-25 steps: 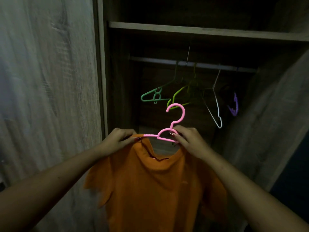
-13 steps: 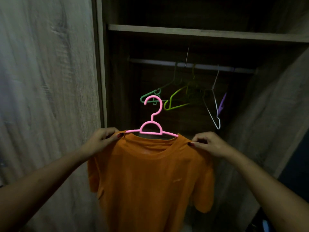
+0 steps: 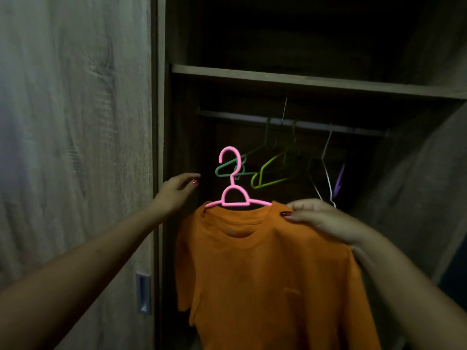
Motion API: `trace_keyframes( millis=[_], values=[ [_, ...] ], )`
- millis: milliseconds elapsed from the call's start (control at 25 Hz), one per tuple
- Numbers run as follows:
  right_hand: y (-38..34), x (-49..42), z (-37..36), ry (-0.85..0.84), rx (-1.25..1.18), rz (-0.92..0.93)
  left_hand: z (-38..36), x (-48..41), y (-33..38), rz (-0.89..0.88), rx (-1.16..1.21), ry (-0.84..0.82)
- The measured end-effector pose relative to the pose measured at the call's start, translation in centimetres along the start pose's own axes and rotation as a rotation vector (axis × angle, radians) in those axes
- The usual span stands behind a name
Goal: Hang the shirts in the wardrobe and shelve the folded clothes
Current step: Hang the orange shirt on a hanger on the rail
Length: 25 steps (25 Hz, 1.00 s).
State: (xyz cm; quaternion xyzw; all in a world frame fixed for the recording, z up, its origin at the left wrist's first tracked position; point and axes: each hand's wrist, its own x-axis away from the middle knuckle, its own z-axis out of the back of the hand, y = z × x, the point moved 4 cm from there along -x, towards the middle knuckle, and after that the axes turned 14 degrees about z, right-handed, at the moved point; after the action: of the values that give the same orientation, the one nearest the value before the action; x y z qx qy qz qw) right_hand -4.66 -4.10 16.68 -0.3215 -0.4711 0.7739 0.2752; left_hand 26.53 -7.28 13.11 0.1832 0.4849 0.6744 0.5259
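An orange T-shirt (image 3: 267, 274) hangs on a pink plastic hanger (image 3: 233, 184) in front of the open wardrobe. My right hand (image 3: 321, 218) pinches the shirt's right shoulder over the hanger arm and holds it up. My left hand (image 3: 177, 193) is off the shirt, just left of the hanger, fingers apart and empty. The hanger's hook stands upright below the metal rail (image 3: 290, 122).
On the rail hang empty hangers: dark green (image 3: 227, 168), lime green (image 3: 270, 174), white wire (image 3: 326, 162) and purple (image 3: 339, 180). A wooden shelf (image 3: 316, 80) runs above the rail. The wardrobe door (image 3: 75, 147) with a metal handle (image 3: 143, 294) stands at left.
My left hand has let go of the shirt's left shoulder and lifted up and to the left. The shirt on its hanger has risen nearer the rail, held by my right hand alone.
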Motion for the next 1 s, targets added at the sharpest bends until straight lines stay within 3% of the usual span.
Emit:
trace_keyframes(
  millis=[80,200,400,560,840,1000],
  values=[
    [0.2,-2.0,-2.5,0.078,0.036,-0.023,0.9,0.0,-0.5,0.075,0.106,0.063],
    [-0.7,-5.7,-6.6,0.182,0.07,-0.012,1.8,1.1,-0.7,0.097,0.191,0.027],
    [-2.0,-13.5,-11.3,0.347,-0.204,0.021,4.1,3.1,-0.5,-0.086,0.213,-0.023],
    [-2.5,-20.6,-10.7,0.484,-0.195,0.076,6.1,2.9,-0.5,-0.231,0.105,0.034],
    [-1.4,-28.3,-8.5,0.526,-0.078,0.014,7.3,1.5,-0.8,-0.278,0.091,-0.005],
    [0.8,-28.3,-9.3,0.475,0.024,-0.053,7.1,1.5,-1.1,-0.278,0.076,-0.024]
  ],
)
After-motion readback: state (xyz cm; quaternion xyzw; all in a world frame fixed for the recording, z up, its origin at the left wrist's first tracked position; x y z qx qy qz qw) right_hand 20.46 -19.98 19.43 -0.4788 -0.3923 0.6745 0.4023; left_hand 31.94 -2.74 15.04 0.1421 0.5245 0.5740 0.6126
